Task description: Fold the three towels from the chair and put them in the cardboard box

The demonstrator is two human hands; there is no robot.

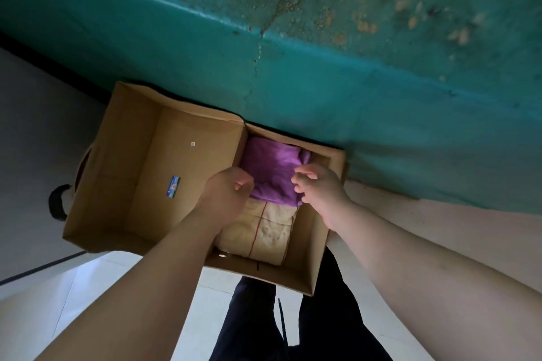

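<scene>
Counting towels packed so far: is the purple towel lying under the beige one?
No, the purple towel lies on top of the beige towel.

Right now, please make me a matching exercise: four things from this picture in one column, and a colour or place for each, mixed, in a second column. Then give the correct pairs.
Column 1
1. purple towel
2. cream towel
3. cardboard box
4. blue sticker

Column 2
A. on the inner side of the open box flap
B. on the floor, against the teal wall
C. in the box, far end, between both hands
D. in the box, near end, with a thin red line

Pairs: 1-C, 2-D, 3-B, 4-A
</scene>
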